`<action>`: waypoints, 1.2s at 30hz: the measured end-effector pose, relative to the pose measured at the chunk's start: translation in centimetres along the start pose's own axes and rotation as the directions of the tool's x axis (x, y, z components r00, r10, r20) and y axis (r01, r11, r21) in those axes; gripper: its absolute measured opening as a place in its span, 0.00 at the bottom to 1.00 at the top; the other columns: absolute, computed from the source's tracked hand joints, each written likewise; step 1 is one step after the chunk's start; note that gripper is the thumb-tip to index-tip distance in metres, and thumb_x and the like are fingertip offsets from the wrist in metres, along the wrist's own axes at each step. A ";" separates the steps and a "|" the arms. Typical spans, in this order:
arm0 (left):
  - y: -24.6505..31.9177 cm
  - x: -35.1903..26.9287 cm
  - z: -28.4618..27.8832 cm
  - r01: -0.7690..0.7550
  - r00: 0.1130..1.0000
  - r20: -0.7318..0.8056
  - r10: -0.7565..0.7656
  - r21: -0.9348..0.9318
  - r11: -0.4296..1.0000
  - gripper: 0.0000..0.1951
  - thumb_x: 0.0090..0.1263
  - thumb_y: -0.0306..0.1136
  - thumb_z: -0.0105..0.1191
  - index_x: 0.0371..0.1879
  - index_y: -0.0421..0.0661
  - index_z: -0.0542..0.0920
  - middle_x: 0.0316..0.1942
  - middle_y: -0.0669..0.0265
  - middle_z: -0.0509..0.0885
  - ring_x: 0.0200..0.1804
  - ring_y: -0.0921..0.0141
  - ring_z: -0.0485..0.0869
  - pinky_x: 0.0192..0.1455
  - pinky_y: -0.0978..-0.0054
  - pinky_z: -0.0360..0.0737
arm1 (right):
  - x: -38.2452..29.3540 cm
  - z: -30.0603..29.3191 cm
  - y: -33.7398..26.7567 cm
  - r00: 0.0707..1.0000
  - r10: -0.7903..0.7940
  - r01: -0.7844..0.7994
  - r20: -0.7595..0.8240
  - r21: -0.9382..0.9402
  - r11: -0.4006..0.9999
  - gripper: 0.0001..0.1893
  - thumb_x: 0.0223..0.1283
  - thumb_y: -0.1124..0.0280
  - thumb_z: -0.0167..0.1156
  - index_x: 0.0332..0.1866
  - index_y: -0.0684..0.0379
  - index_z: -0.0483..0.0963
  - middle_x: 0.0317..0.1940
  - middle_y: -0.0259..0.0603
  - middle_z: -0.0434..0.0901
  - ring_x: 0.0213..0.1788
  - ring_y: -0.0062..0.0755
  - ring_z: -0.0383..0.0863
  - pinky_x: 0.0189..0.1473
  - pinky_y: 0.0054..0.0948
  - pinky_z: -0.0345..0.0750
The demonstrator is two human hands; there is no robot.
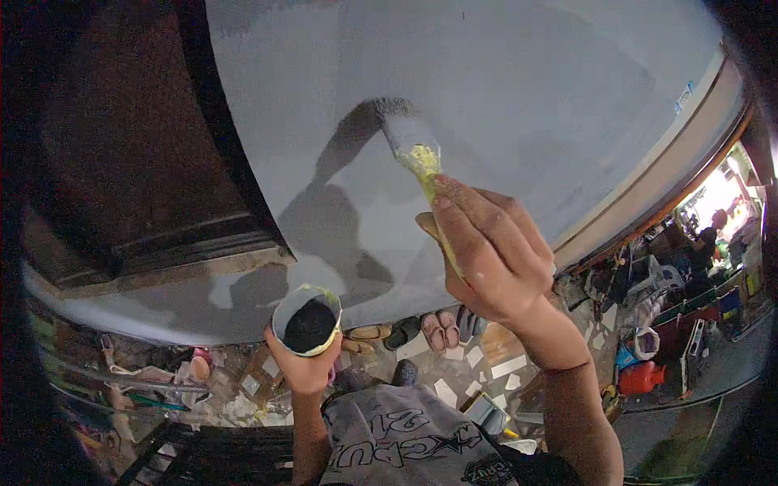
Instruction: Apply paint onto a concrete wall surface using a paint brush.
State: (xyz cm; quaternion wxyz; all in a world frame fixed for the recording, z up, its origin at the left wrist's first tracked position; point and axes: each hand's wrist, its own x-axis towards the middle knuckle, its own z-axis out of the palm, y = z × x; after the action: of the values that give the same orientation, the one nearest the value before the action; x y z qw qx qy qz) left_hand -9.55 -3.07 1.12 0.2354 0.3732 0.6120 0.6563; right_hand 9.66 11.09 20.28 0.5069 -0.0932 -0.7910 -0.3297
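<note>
Pinched between the thumb and fingers of my right hand (495, 246) is a paintbrush (419, 152) with a yellow, paint-crusted handle. Its dark bristle tip meets, or nearly meets, a grey-painted wall (516, 91); exact contact is hard to tell. Lower down, my left hand (307, 364) grips a pale cup (331, 297) with a yellowish, smeared rim. The cup's inside looks black, and how full it is cannot be told. Shadows of my arm and the brush fall across the wall.
A dark opening (134, 133) with a ledge (182, 273) borders the wall on the left. On the littered floor lie pink clogs (440, 331), other shoes and scattered pale scraps (507, 366). At right are a red container (641, 378), a spirit level (693, 349) and a distant person (708, 237).
</note>
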 end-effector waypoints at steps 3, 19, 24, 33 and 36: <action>-0.6 0.2 0.0 -0.049 0.999 0.002 0.049 -0.026 0.998 0.45 0.45 0.31 0.75 0.61 0.39 0.60 0.55 0.54 0.74 0.56 0.61 0.77 0.59 0.64 0.73 | -2.5 0.7 -1.3 0.991 0.065 -0.073 0.114 0.065 0.995 0.12 0.43 0.77 0.65 0.36 0.64 0.77 0.43 0.47 0.83 0.34 0.33 0.83 0.28 0.22 0.80; -0.5 0.8 0.2 -0.016 0.999 0.031 0.016 -0.004 1.000 0.45 0.46 0.34 0.76 0.61 0.39 0.61 0.56 0.54 0.72 0.57 0.62 0.75 0.60 0.62 0.72 | -6.9 0.2 -4.0 0.848 0.246 -0.377 0.469 0.209 0.902 0.15 0.41 0.81 0.66 0.39 0.64 0.76 0.41 0.42 0.81 0.32 0.35 0.80 0.29 0.29 0.79; -0.5 0.8 0.6 -0.092 0.996 0.022 0.091 0.047 0.995 0.44 0.46 0.33 0.76 0.61 0.39 0.60 0.55 0.55 0.72 0.56 0.63 0.75 0.60 0.62 0.72 | -4.4 0.0 -1.0 0.890 0.262 -0.347 0.373 0.179 0.921 0.20 0.34 0.76 0.65 0.41 0.62 0.74 0.40 0.42 0.78 0.36 0.39 0.79 0.30 0.31 0.81; -0.6 0.7 0.7 0.013 1.000 -0.012 -0.014 -0.056 0.998 0.50 0.42 0.32 0.77 0.65 0.40 0.58 0.56 0.55 0.72 0.58 0.62 0.73 0.62 0.63 0.70 | 2.3 -3.2 5.9 0.984 0.102 -0.118 -0.143 -0.105 0.987 0.13 0.42 0.80 0.69 0.36 0.65 0.80 0.34 0.44 0.84 0.31 0.36 0.83 0.30 0.28 0.80; -1.3 1.0 0.3 -0.124 0.992 0.007 0.124 0.111 0.986 0.47 0.46 0.33 0.76 0.64 0.38 0.57 0.56 0.54 0.73 0.57 0.63 0.76 0.60 0.63 0.73 | 1.5 -3.2 5.9 0.992 0.083 -0.099 -0.100 -0.165 0.981 0.14 0.42 0.79 0.70 0.38 0.64 0.80 0.34 0.45 0.84 0.31 0.35 0.83 0.30 0.28 0.80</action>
State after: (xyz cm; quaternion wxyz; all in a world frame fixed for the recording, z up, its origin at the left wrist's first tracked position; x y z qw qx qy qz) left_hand -10.13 -1.89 0.04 0.1728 0.4230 0.6232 0.6347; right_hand 14.17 13.31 24.94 0.5477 -0.1567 -0.7306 -0.3764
